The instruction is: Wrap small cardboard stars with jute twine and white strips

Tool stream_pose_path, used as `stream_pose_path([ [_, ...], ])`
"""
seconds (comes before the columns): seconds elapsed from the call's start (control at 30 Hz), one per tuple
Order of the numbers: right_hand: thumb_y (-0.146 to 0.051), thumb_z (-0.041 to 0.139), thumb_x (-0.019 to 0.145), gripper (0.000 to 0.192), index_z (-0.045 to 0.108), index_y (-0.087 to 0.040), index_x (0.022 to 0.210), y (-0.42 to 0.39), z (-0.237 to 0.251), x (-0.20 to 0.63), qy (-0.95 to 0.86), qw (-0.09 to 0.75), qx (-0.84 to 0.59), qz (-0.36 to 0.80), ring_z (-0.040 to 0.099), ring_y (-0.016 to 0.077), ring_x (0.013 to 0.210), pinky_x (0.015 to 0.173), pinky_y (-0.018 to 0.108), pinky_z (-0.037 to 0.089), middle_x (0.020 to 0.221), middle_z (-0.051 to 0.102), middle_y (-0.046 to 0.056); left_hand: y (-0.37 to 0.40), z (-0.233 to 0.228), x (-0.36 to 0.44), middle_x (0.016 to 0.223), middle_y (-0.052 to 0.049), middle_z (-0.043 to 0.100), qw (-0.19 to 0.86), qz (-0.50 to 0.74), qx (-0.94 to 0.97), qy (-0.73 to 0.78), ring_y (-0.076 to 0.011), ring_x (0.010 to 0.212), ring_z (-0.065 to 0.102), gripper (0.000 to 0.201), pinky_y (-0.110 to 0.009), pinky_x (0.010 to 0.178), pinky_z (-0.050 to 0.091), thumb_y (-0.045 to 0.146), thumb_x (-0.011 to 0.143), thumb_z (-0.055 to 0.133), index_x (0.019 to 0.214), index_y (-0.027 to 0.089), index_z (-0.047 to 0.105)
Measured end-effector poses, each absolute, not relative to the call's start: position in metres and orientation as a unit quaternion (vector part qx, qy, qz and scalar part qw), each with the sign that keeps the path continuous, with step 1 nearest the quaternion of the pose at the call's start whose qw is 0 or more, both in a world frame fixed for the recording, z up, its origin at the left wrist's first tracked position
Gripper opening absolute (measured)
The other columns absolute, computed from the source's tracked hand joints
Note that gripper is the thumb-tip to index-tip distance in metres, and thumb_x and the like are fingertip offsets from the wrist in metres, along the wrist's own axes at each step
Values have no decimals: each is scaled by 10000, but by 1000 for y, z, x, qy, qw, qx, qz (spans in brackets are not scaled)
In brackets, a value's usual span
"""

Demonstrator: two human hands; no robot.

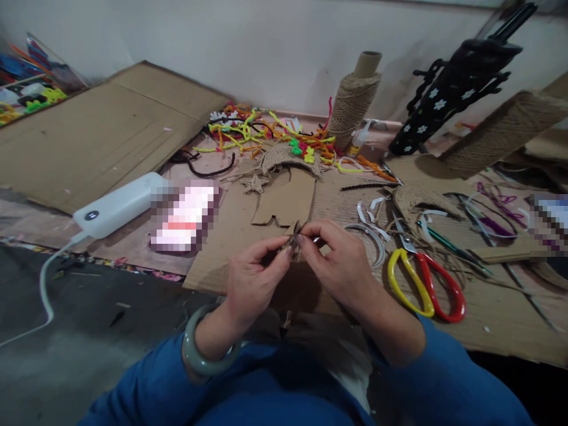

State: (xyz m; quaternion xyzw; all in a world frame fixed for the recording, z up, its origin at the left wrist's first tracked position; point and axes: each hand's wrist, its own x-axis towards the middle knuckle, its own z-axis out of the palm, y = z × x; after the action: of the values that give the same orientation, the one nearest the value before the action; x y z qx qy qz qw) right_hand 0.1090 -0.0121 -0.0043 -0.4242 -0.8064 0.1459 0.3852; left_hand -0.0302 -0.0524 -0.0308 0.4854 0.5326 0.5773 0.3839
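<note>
Near the table's front edge, my left hand (pixel 254 277) is closed in a pinch on a small brown cardboard piece (pixel 294 229). My right hand (pixel 339 260) meets it from the other side, thumb and forefinger pressed on the same piece; its exact shape is mostly covered by fingers. Just beyond lies a cut cardboard sheet (pixel 286 198) with a notched lower edge. Behind that is a twine-wrapped crescent (pixel 284 158) bearing green, red and yellow small flowers. A twine-wrapped star (pixel 255 184) rests to its left.
Scissors (pixel 419 284) with yellow and red handles lie right of my right hand. Left are a pixelated phone (pixel 186 216) and a white power bank (pixel 118 207). Twine spools (pixel 355 106), pipe cleaners (pixel 248 130), a glue bottle (pixel 358 141) and a flowered black holder (pixel 437 106) stand behind.
</note>
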Motion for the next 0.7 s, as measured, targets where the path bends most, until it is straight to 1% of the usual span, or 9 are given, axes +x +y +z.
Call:
stream_pose_path([
  [0.2,-196,565,821,84,578,-200,738,-12,-5,109,-803,389,-423,159,575,132,643,608,250,435,713,643,13,-52,-29,-30,826,-32,767,371,578,488,539,-158,743,700,150,-247,702,549,189,741,682,872,203,754],
  [0.47,-180,513,849,134,580,-208,737,-12,-5,110,-808,384,-423,147,590,141,669,615,255,435,700,638,14,-53,-30,-31,822,-25,766,378,571,489,540,-141,727,691,157,-230,683,547,206,755,673,895,204,746],
  [0.63,-187,567,826,73,596,-196,759,-12,-5,110,-804,389,-419,162,587,136,664,619,248,437,724,649,17,-53,-31,-31,818,-26,765,391,578,480,532,-139,732,691,152,-228,692,550,216,754,677,889,194,745],
  [0.7,-184,560,828,86,597,-198,751,-12,-5,110,-804,386,-422,163,586,139,664,617,250,432,719,647,17,-52,-32,-30,829,-29,765,392,579,478,532,-142,744,693,154,-233,705,550,219,754,678,891,195,745],
])
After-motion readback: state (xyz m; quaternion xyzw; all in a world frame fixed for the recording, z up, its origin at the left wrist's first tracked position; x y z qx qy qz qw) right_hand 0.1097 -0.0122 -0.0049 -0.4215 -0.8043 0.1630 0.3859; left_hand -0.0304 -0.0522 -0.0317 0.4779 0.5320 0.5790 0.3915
